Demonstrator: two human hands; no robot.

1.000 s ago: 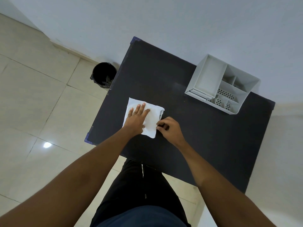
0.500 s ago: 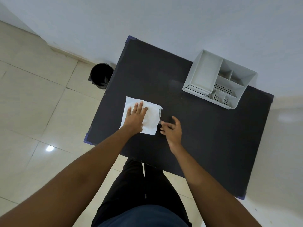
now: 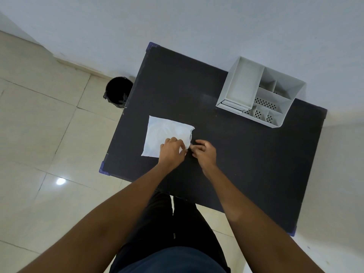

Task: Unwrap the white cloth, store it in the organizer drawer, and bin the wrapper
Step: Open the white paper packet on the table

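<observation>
A white cloth in its clear wrapper point(image 3: 166, 133) lies flat on the left part of a black table point(image 3: 246, 154). My left hand point(image 3: 171, 151) rests on the packet's near right corner, fingers curled and pinching the wrapper's edge. My right hand point(image 3: 203, 153) is just to the right of that corner, fingers bent and pinching at the same edge. A white desk organizer point(image 3: 262, 91) with several compartments stands at the table's far right; its drawer front point(image 3: 233, 105) faces me and looks closed. A black bin point(image 3: 118, 91) stands on the floor left of the table.
A white wall runs behind the table. Beige tiled floor point(image 3: 39, 134) spreads to the left and under me. My legs in dark trousers are below the table's near edge. Blue corner guards mark the table corners.
My left hand slid from flat on the middle of the packet down to its near right corner. My right hand closed in on the same corner, fingers now pinching.
</observation>
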